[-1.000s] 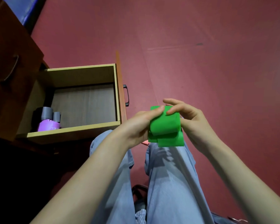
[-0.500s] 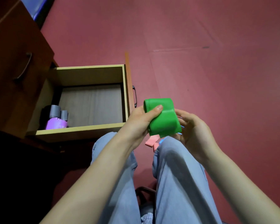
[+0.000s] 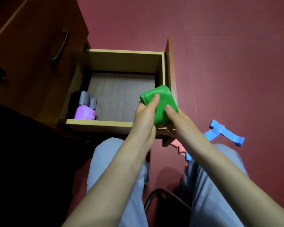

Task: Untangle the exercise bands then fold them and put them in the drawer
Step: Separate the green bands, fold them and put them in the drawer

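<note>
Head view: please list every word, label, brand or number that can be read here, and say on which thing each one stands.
None can be read.
Purple item in the open drawer: faint pale marks, too blurred to read.
Folded green band, blue band on the floor, cabinet: no text visible.

Folded green band (image 3: 161, 104) over open drawer (image 3: 121, 60)

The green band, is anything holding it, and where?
Both hands hold the folded green band: left hand pinches its left edge, right hand its lower right side.
</note>
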The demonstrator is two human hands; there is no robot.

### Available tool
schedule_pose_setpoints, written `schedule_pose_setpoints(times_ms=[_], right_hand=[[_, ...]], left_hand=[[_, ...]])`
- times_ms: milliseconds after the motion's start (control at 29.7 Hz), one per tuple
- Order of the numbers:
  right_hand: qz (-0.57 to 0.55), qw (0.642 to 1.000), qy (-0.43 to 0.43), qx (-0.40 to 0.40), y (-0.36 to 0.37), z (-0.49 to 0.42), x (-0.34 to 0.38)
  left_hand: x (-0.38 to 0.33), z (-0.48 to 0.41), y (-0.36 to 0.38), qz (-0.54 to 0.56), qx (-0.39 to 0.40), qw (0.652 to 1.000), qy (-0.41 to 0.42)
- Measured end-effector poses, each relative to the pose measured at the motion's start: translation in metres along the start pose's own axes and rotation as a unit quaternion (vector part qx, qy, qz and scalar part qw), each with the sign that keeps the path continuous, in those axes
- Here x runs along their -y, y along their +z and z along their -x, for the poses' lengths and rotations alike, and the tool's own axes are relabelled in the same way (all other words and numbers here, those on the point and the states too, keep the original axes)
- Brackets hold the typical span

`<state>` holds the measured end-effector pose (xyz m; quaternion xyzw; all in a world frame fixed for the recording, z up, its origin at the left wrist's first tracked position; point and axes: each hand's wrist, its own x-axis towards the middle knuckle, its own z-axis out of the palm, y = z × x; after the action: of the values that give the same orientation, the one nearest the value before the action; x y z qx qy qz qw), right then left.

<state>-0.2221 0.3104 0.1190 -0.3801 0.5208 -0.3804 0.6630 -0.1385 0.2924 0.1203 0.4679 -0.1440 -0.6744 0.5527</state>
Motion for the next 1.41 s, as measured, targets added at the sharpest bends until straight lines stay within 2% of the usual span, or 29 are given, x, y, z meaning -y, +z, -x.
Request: schedule_pose_setpoints(times_ms=[202, 269, 437, 572, 707, 808, 908, 976, 1043, 1144, 1211, 1312, 1380, 1413], right_hand=[[0.026, 0.994, 0.055, 0.092, 0.044, -0.063, -0.016], [0.040, 0.994, 0.063, 0.085, 0.057, -0.086, -0.023], [-0.040, 0.992, 0.111, 0.040, 0.090, -0.153, -0.046], [0.013, 0.998, 0.066, -0.009, 0.113, -0.208, -0.062], [0.058, 0.997, 0.035, 0.039, 0.141, -0.256, -0.068], [0.095, 0.990, 0.035, 0.098, 0.165, -0.283, -0.072], [0.113, 0.986, 0.046, 0.117, 0.181, -0.305, -0.077], [0.128, 0.985, 0.035, 0.110, 0.184, -0.317, -0.079], [0.187, 0.976, 0.013, 0.112, 0.184, -0.332, -0.082], [0.297, 0.943, 0.003, 0.149, 0.183, -0.348, -0.084], [0.356, 0.920, 0.007, 0.166, 0.187, -0.352, -0.083], [0.294, 0.935, 0.060, 0.191, 0.194, -0.352, -0.089], [0.281, 0.942, 0.052, 0.173, 0.196, -0.351, -0.093], [0.311, 0.935, 0.027, 0.166, 0.195, -0.352, -0.093]], left_hand=[[-0.025, -0.051, -0.066, -0.004, -0.093, 0.995, 0.028], [-0.030, -0.068, -0.080, 0.011, -0.113, 0.993, 0.030], [-0.037, -0.122, -0.115, 0.042, -0.168, 0.985, 0.002], [-0.050, -0.159, -0.132, 0.066, -0.218, 0.974, -0.010], [-0.068, -0.181, -0.157, 0.028, -0.230, 0.973, 0.021], [-0.072, -0.187, -0.171, -0.022, -0.250, 0.966, 0.057], [-0.074, -0.193, -0.173, -0.034, -0.279, 0.955, 0.091], [-0.075, -0.194, -0.169, -0.046, -0.268, 0.957, 0.096], [-0.070, -0.191, -0.163, -0.066, -0.241, 0.965, 0.079], [-0.060, -0.181, -0.160, -0.106, -0.203, 0.973, 0.040], [-0.058, -0.177, -0.164, -0.092, -0.197, 0.976, 0.018], [-0.057, -0.178, -0.165, -0.082, -0.196, 0.977, 0.006], [-0.056, -0.180, -0.164, -0.081, -0.193, 0.978, 0.003], [-0.055, -0.181, -0.165, -0.083, -0.195, 0.977, 0.000]])
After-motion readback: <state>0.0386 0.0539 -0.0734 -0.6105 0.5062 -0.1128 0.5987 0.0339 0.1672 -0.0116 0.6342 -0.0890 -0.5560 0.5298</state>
